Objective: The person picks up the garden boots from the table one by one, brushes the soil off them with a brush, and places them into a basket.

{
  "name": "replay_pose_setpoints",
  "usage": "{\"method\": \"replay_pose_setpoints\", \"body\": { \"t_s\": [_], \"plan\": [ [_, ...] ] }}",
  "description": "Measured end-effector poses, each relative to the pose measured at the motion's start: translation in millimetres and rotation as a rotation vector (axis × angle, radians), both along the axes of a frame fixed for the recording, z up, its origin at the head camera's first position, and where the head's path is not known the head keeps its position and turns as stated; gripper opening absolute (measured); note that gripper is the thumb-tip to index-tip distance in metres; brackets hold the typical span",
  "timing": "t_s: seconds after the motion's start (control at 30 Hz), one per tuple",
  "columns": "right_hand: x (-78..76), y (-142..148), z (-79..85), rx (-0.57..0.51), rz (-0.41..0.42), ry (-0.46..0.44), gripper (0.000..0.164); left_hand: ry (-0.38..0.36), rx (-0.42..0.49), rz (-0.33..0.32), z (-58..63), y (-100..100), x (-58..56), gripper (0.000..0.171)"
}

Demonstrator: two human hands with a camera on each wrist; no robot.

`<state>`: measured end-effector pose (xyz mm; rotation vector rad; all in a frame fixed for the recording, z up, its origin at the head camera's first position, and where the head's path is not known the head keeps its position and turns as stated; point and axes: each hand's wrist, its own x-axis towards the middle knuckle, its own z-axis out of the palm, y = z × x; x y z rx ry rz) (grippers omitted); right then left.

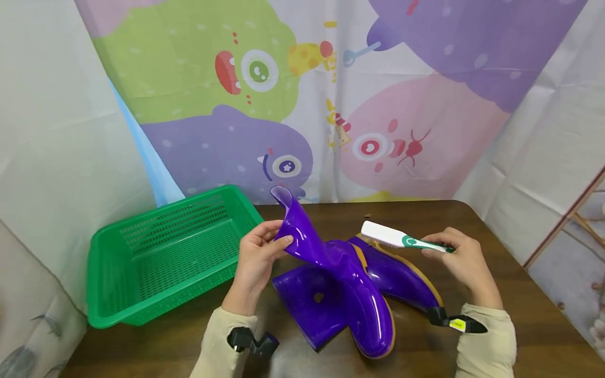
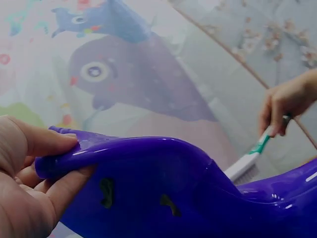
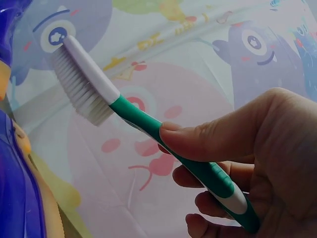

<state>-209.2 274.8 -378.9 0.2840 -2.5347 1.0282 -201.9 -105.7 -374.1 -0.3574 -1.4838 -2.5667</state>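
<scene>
My left hand [image 1: 255, 260] pinches the shaft's top edge of a glossy purple rain boot [image 1: 307, 231], thumb on one side and fingers on the other in the left wrist view. This boot slants down to the right, its toe toward me. Beneath it a second purple boot [image 1: 302, 302] with a yellowish sole lies on its side, partly covered. In my right hand [image 1: 465, 262] is a scrubbing brush [image 3: 94, 69] with a green-and-white handle, gripped between thumb and fingers. Its white bristles point down beside the boots, apart from them in the right wrist view.
A green perforated plastic basket [image 1: 184, 302] stands on the left of the brown wooden table [image 1: 425, 352]. Behind the table hangs a cartoon-printed curtain [image 1: 264, 126]. Dark marks [image 2: 106, 193] show on the held boot's shaft.
</scene>
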Motion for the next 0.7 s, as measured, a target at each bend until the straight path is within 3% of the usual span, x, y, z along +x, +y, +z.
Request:
{"method": "replay_pose_setpoints", "body": {
  "t_s": [0.33, 0.7],
  "plan": [
    [0.7, 3, 1.5, -0.021, 0.012, 0.042, 0.017, 0.009, -0.147, -0.057, 32.2, 23, -11.4, 0.041],
    [1.2, 9, 1.1, -0.016, -0.02, 0.068, 0.017, 0.066, -0.175, -0.127, 56.4, 45, -28.9, 0.043]
  ]
}}
